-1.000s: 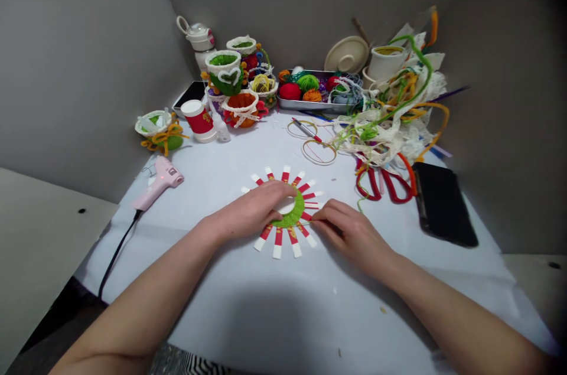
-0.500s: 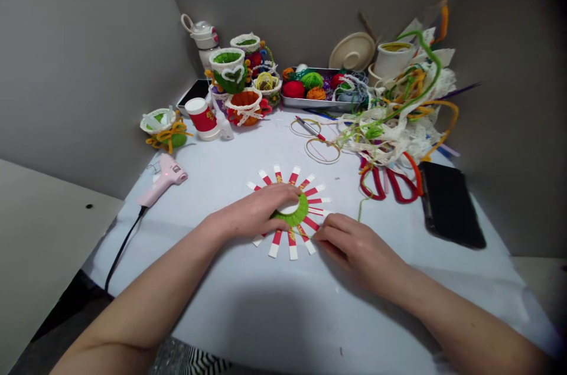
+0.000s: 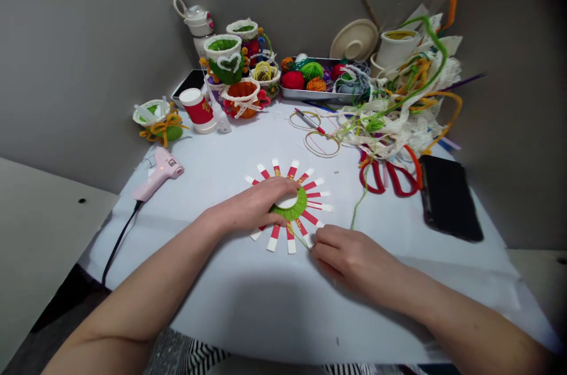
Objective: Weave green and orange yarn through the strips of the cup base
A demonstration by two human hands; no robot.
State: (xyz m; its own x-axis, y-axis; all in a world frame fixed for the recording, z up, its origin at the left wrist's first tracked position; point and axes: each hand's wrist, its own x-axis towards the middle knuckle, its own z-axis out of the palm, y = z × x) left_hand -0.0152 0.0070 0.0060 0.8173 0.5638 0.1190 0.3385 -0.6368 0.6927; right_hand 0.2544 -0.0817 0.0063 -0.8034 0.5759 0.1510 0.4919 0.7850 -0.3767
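Note:
A paper cup cut into red and white strips (image 3: 275, 233) lies fanned out flat on the table. Green yarn (image 3: 301, 208) is woven in a ring around its white base. My left hand (image 3: 264, 202) holds the cup down from the left, thumb and fingers curved around the ring. Near the lower right strips, my right hand (image 3: 349, 252) pinches the yarn, which runs taut from the ring to the fingertips. The loose yarn strand (image 3: 355, 213) trails from behind this hand towards the tangle at the back. Part of the strips is hidden beneath my left hand.
A pink glue gun (image 3: 160, 173) with a cord lies left. Red-handled scissors (image 3: 374, 181) and a black phone (image 3: 450, 198) lie right. Behind stand decorated cups (image 3: 225, 62), a red paper cup (image 3: 198, 110), a tray of yarn balls (image 3: 305, 94) and a lace-and-yarn pile (image 3: 398, 109).
My right hand has drawn the yarn slightly down, away from the ring. My left hand stays on the cup. The whole view has shifted slightly.

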